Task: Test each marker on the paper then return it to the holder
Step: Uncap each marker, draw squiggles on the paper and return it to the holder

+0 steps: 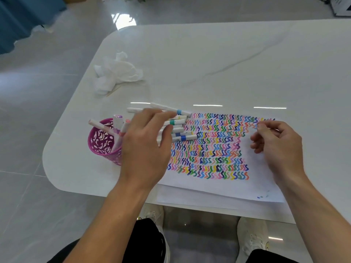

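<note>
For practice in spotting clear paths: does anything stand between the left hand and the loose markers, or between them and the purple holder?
Nothing visible does. The left hand is right over the loose markers, and the purple holder stands just beside them with its top open; the markers inside it leave room.

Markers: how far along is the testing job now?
Done: squiggles fill most of the paper, and a few markers stand in the holder. In hand: the left hand reaches onto the pile; the right hand seems to pinch something. Left: that pile.
</note>
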